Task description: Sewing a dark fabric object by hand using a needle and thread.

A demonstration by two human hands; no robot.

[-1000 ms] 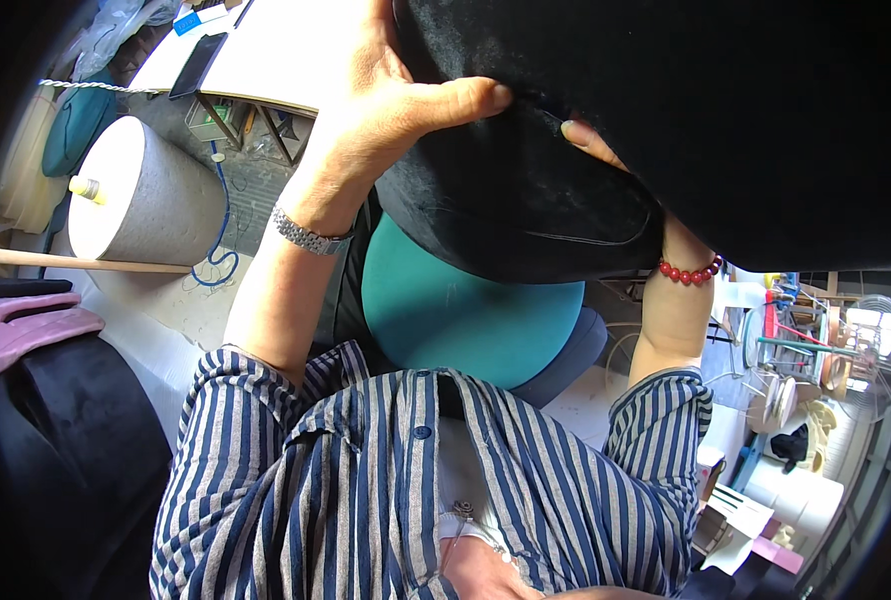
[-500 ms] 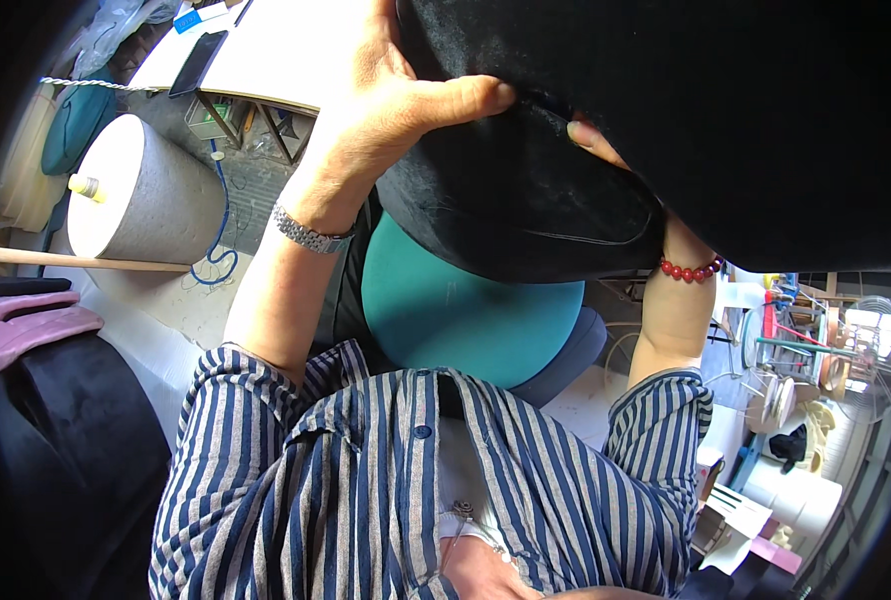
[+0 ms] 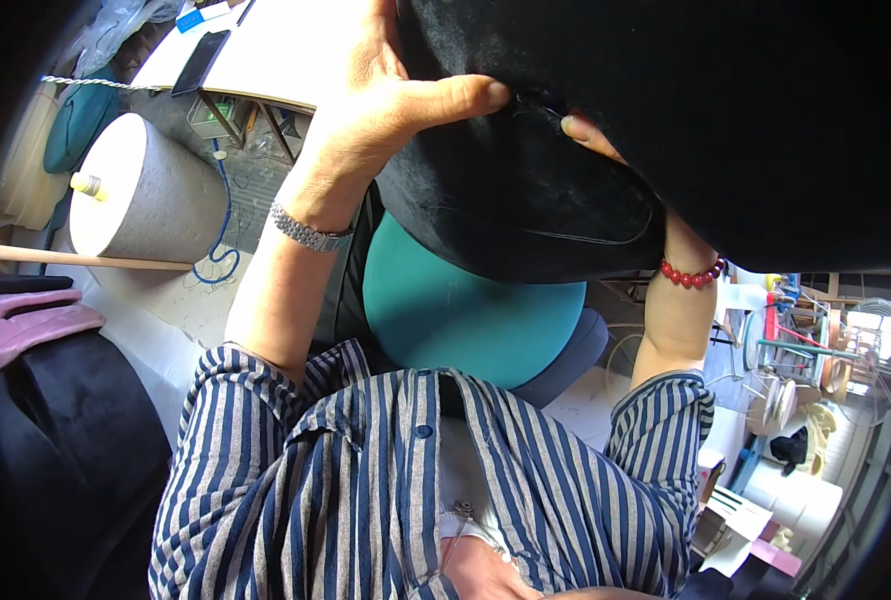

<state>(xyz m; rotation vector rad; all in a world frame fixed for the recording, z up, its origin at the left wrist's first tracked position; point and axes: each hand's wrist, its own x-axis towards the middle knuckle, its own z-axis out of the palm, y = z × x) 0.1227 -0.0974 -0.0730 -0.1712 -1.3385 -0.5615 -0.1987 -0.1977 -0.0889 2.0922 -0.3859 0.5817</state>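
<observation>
A large, soft black piece of material [image 3: 526, 200], dusty in places and with a seam line low on it, fills the upper middle and right of the view. My left hand [image 3: 396, 105], above a metal watch, grips its left part; the thumb lies on the front and the fingers are mostly hidden. Opposite that thumb, a digit of my right hand [image 3: 594, 138] presses at a folded edge. The rest of that hand is behind the material, above a red bead bracelet. Between the two hands the edges meet, with a thin shiny strand showing there.
Below the material is a round teal seat [image 3: 476, 310] over a dark blue cushion. A big pale roll [image 3: 166, 190] and wooden rod [image 3: 86, 258] are at left, near black and pink pieces [image 3: 41, 325]. A phone [image 3: 201, 62] lies on a white table; a fan [image 3: 874, 335] stands right.
My left thumb and the right-hand digit have shifted slightly left along the folded edge. The hold on the black material otherwise looks the same.
</observation>
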